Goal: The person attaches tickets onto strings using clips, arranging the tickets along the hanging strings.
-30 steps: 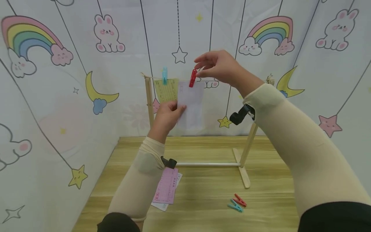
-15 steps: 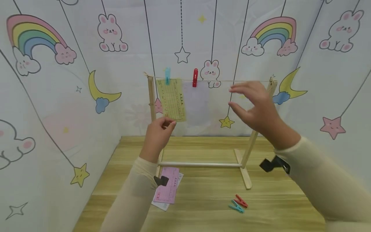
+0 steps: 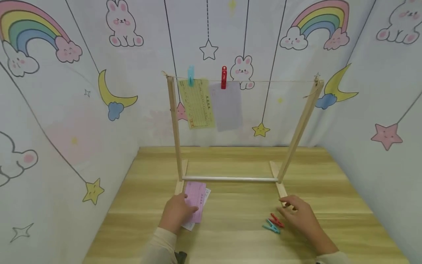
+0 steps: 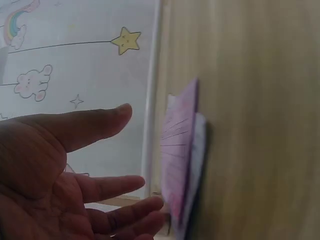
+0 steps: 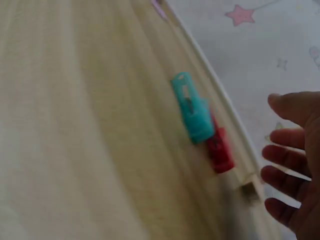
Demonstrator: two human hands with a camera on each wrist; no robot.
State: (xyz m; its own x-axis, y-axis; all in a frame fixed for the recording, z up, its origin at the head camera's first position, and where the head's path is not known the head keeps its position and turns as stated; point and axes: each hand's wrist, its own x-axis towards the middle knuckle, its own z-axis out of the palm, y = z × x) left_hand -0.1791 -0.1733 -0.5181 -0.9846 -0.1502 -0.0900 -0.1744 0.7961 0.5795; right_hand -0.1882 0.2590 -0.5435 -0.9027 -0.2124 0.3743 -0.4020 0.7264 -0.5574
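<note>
My left hand (image 3: 178, 212) hovers at the left edge of a pink printed slip (image 3: 196, 200), thumb and fingers spread apart in the left wrist view. A white slip (image 3: 189, 226) lies partly hidden beneath the pink one. On the right, my right hand (image 3: 301, 216) is beside a red clothespin (image 3: 277, 220) and a teal clothespin (image 3: 272, 227) on the table, its fingers extended and holding nothing. Up on the string, a light-blue clothespin (image 3: 191, 76) holds a yellow printed slip (image 3: 197, 104), and another red clothespin (image 3: 224, 77) holds a white slip of paper (image 3: 227, 107).
A wooden frame stands at the back, with a left post (image 3: 175, 128), a right post (image 3: 300, 130) and a white bar (image 3: 230, 179) low between them. Its string (image 3: 277, 81) runs between the post tops. Patterned walls enclose the wooden table (image 3: 230, 234).
The right hand let go of the red clothespin on the string and came down beside the loose clothespins. My left hand released the hanging white paper and dropped to the pink slip.
</note>
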